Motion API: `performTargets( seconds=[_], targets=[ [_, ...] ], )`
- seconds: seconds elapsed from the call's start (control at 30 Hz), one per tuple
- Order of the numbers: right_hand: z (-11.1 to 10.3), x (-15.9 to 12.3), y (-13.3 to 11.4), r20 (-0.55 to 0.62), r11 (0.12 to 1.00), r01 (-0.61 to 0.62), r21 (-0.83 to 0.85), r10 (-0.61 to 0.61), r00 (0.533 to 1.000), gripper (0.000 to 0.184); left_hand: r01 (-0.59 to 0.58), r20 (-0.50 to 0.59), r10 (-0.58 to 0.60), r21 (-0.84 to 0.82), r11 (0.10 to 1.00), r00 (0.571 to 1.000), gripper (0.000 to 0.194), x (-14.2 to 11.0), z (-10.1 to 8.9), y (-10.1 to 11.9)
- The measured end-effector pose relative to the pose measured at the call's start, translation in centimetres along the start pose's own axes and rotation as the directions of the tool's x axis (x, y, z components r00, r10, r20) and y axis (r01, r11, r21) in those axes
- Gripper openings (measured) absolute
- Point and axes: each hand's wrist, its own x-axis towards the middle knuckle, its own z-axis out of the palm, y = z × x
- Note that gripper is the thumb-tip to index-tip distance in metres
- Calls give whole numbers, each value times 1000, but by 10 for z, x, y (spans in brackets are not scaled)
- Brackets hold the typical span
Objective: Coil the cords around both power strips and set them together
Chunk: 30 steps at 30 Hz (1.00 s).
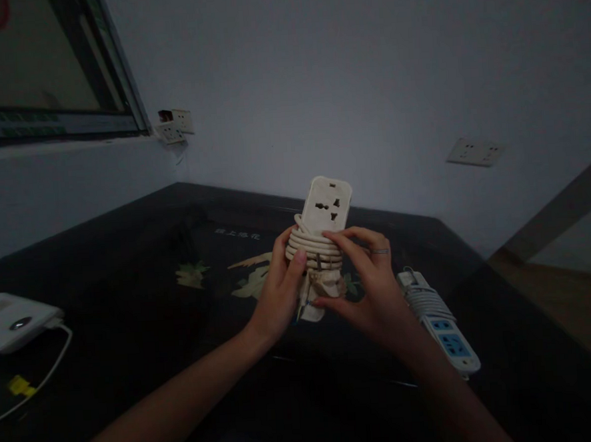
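Observation:
Above the dark table I hold a white power strip, tilted with its socket end up and away from me. Its white cord is wound several times around the strip's middle. My left hand is closed around the left side, thumb lying on the coils. With my right hand I grip the right side: the fingers touch the upper coils and the thumb is beside the plug at the lower end. The plug's prongs point up against the coils.
On the table, a second power strip with blue sockets and wound cord lies right of my right forearm. A white device with a cable and yellow tag sits at left. Wall outlets are behind; one at left hangs loose.

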Motion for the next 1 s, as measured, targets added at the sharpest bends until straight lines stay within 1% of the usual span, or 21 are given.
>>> performTargets(
  seconds=[0.17,0.33,0.6,0.7,0.83,0.9,1.0],
  targets=[
    [-3,-1,-3,-12,999,14,-35,-15,1000,75,-20,4,20,44,999,1000,42,-3,0,1],
    [-3,0,-3,-37,998,42,-45,-44,998,70,-39,22,37,126,991,999,42,-4,-1,3],
    [-2,-1,-4,-61,998,52,-47,-55,997,66,-90,21,88,139,986,996,41,-2,-1,8],
    [-1,-1,-5,-67,997,52,-48,-55,996,65,-49,15,48,103,993,999,43,-2,-2,6],
    [-3,0,-2,-46,998,39,-41,-41,998,67,9,22,-10,4,1000,1000,42,0,-1,4],
    [-7,0,2,-33,999,36,-38,-37,999,68,70,58,-68,-49,996,996,41,1,0,6],
    [-14,1,9,-30,999,38,-37,-39,999,69,203,179,-177,-135,970,968,47,2,3,12]
  ],
)
